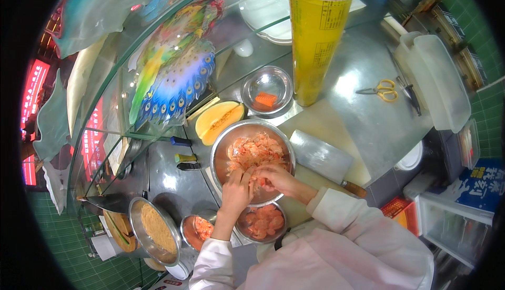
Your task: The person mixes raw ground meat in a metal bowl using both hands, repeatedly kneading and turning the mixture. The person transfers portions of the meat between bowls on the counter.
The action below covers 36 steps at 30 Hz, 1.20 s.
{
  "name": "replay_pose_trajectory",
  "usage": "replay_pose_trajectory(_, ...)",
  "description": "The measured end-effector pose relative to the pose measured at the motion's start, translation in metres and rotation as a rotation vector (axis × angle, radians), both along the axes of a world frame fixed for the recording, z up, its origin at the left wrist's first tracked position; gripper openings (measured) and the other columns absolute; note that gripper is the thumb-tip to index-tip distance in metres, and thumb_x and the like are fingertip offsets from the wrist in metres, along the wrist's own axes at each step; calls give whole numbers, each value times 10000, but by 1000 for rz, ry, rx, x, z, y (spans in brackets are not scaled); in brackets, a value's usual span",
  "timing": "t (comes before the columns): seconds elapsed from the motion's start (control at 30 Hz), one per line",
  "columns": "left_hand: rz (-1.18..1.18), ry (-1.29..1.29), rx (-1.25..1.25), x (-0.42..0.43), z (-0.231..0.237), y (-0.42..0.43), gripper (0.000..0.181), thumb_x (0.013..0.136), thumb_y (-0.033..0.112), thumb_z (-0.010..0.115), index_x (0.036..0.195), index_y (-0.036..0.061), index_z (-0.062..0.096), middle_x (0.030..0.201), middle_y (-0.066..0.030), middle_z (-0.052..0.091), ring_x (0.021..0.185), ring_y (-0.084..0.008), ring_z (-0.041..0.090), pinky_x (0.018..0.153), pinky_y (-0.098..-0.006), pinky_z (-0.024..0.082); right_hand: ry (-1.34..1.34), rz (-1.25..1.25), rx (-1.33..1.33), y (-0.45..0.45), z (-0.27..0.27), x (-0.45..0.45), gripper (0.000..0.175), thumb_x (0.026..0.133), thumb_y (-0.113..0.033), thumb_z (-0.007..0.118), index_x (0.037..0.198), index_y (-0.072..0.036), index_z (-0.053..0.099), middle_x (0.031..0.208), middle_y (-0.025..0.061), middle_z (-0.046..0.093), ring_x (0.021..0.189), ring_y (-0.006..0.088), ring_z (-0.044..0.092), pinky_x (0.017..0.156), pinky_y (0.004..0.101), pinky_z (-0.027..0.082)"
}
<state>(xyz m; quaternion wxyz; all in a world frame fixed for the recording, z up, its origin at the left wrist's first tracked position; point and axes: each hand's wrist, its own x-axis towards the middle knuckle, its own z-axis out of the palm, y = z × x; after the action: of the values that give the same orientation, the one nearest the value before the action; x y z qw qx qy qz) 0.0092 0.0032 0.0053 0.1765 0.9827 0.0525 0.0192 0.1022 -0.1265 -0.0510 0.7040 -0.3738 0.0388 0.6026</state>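
Note:
A steel bowl holds a heap of orange-pink shrimp shells. Over its near half my left hand and my right hand meet, their fingertips pinching a small shrimp between them; the fingers partly hide it. Peeled shrimp fill a smaller steel bowl just below. To the left of that, another small bowl contains orange-red pieces. A cleaver with a wooden handle lies on a cutting board to the right of the shell bowl.
Half a melon and a bowl with an orange piece stand behind the shells. A tall yellow roll is upright beyond. Yellow-handled scissors, a knife and plastic bins are at right; a basin of crumbs is at lower left.

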Motion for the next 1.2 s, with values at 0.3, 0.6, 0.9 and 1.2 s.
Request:
replay_pose_trajectory(0.3,-149,-13,28,-12,-17,7,541,689,-12,601,1228,4,564,1027,-137,598,962,-289,596,786,-374,512,-125,177,-21,-3,-21,1,96,924,-167,562,965,-84,538,667,-1,502,533,61,469,437,207,328)
replay_pose_trajectory(0.6,-243,34,376,-14,-42,9,410,757,97,559,1144,-37,572,995,-159,664,802,-225,669,719,-306,530,-334,32,-236,15,-36,-23,138,902,-180,565,857,-50,584,630,-2,566,528,75,523,470,228,413)
replay_pose_trajectory(0.9,-277,93,180,-9,-46,31,318,767,71,591,1077,-1,593,851,-135,651,775,-251,662,675,-349,527,-611,76,-282,17,-34,-23,152,846,-127,564,910,7,599,627,61,598,541,139,579,487,285,456)
replay_pose_trajectory(1.2,-184,107,-70,2,-35,32,357,799,74,634,1149,28,583,922,-179,667,784,-365,642,679,-429,514,-582,20,-247,12,-26,-14,197,818,-125,586,856,64,624,663,159,646,574,223,653,540,353,510)
